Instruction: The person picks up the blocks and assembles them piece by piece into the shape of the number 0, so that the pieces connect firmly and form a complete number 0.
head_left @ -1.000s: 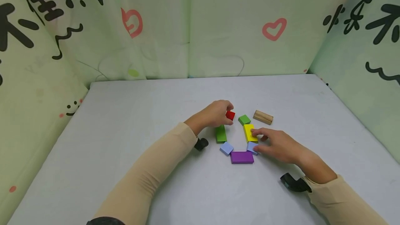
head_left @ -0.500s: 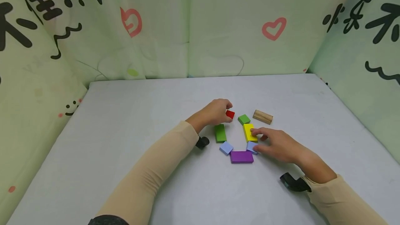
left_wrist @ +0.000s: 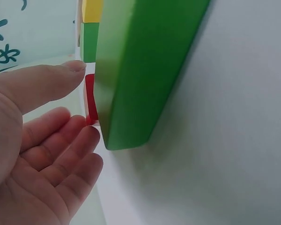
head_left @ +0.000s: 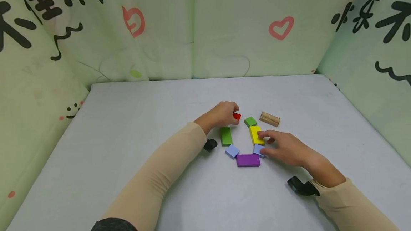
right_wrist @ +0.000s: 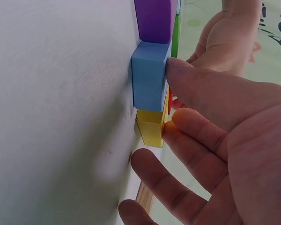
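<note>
My left hand (head_left: 221,114) holds a small red block (head_left: 237,116) at the far left of a ring of blocks, thumb on the near side and fingers on the far side. In the left wrist view, a long green block (left_wrist: 143,79) hides part of the red block (left_wrist: 91,99). My right hand (head_left: 289,149) lies relaxed at the ring's right side. Its thumb touches a light blue block (right_wrist: 150,77), and its fingertips rest at a yellow block (right_wrist: 152,126). A small green block (head_left: 250,121) adjoins the yellow one's far end.
A purple block (head_left: 248,160) forms the near side of the ring, beside another light blue block (head_left: 232,151). Beyond the yellow block lies a piece of bare wood (head_left: 269,119). Printed green cloth (head_left: 224,27) encloses the white table (head_left: 144,117) at back and sides.
My left forearm has shifted slightly to the right, and the hand covers a bit more of the red block. The right hand and the other blocks stay put.
</note>
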`<state>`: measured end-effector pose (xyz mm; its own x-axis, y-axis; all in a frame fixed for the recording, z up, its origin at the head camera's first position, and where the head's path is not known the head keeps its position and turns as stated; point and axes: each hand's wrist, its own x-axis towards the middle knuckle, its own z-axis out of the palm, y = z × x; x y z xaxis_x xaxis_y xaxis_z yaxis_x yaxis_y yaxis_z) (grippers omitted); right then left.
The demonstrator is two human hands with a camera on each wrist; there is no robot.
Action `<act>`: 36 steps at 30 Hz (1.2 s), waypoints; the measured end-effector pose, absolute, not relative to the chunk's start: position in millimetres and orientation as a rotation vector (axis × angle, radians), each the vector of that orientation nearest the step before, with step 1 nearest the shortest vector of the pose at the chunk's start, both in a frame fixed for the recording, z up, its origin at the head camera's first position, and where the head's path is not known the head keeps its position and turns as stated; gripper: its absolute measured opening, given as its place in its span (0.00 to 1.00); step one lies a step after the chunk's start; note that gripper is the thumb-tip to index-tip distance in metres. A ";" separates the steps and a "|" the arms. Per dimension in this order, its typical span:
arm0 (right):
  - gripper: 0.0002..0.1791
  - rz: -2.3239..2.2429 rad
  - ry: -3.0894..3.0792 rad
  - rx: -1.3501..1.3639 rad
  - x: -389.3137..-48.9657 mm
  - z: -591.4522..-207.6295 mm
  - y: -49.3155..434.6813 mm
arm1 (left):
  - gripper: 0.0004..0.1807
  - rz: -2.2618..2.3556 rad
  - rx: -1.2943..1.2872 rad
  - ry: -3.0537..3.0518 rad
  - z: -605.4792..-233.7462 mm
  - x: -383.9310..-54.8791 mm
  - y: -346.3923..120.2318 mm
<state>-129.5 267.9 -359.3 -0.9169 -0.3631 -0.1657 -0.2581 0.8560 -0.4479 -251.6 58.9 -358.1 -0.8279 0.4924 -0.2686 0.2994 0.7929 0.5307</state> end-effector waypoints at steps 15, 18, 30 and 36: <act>0.31 -0.627 2.788 -0.472 -130.5 -359.8 267.8 | 0.25 0.648 0.597 2.632 -362.5 -254.8 63.2; 0.31 -0.631 2.789 -0.470 -130.3 -360.0 267.7 | 0.24 0.654 0.603 2.637 -363.3 -254.9 63.9; 0.31 -0.629 2.792 -0.470 -129.5 -360.3 267.8 | 0.23 0.666 0.587 2.621 -366.3 -256.4 66.2; 0.31 -0.630 2.791 -0.467 -128.8 -359.9 268.0 | 0.23 0.686 0.565 2.614 -365.5 -256.4 66.3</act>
